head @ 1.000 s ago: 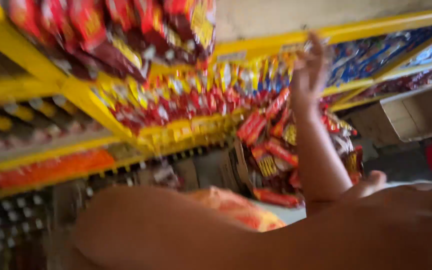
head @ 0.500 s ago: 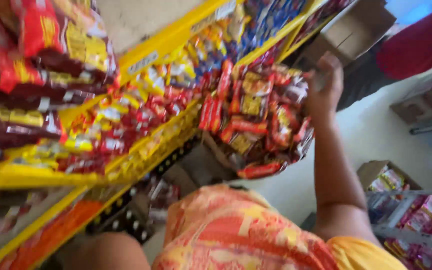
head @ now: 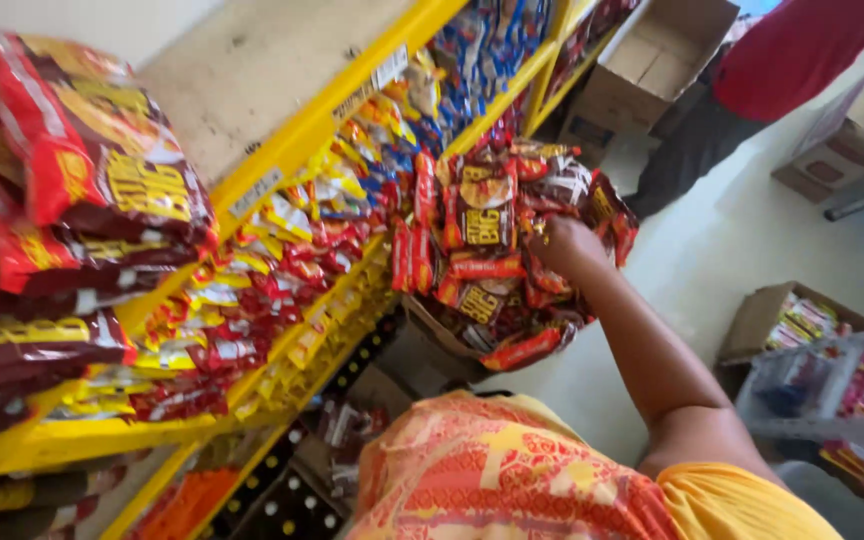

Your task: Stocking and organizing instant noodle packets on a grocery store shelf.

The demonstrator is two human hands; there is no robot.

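While right hand (head: 564, 243) grip closes among snack packets (head: 492, 250) | shelf edge (head: 352, 95) close left

red-brown snack packets (head: 497, 250) heaped in box, yellow-red packets (head: 282, 250) shelved

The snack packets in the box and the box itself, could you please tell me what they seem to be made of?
The snack packets under the right hand look like thin glossy plastic film: they crinkle and catch highlights. The box holding them appears to be brown corrugated cardboard, matte, though only its lower edge shows. The shelf rail seems painted metal, yellow with a smooth finish.
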